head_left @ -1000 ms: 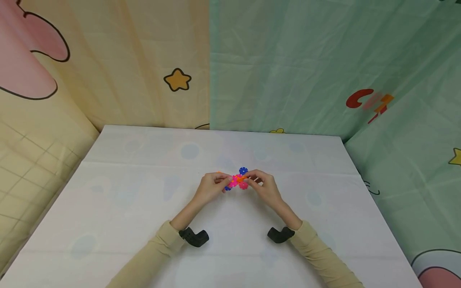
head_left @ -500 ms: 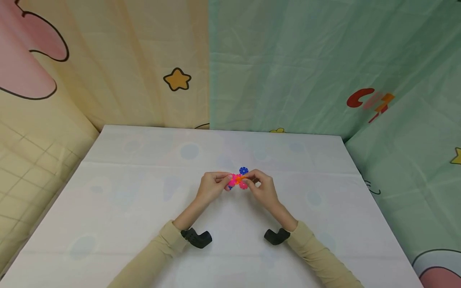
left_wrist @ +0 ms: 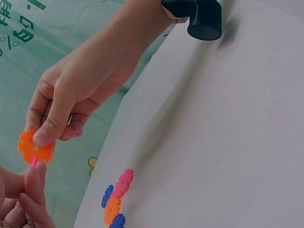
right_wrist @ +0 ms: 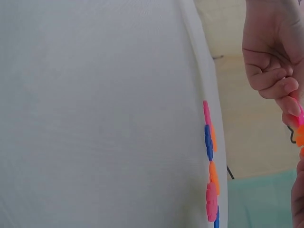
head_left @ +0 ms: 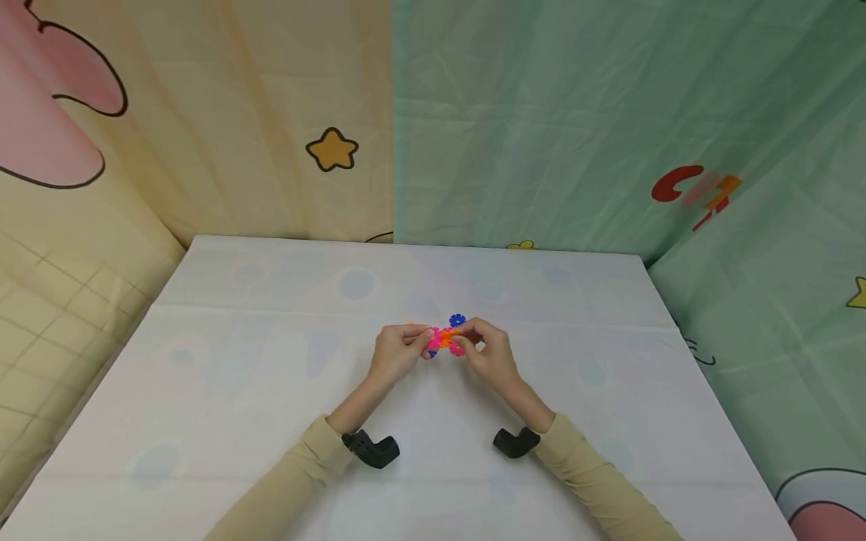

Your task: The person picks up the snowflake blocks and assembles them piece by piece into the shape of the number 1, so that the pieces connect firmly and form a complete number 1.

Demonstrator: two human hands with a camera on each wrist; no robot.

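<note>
Orange plastic snowflake disc (left_wrist: 42, 153): flat, round, notched rim, small centre hole; raised above the table, pinched in right hand (head_left: 492, 355). Pink disc (right_wrist: 300, 115): at orange rim, mostly hidden, pinched in left hand (head_left: 395, 355). White table (head_left: 271, 391): pink, blue, orange discs (left_wrist: 112, 209).

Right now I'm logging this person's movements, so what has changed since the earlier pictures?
The right hand, pinching the orange flower-shaped plastic piece, has shifted slightly left, toward the left hand. Nothing was taken hold of or let go: the left hand still pinches the bright-pink flower-shaped plastic piece, and the blue flower-shaped plastic piece on the white table stays put.
</note>
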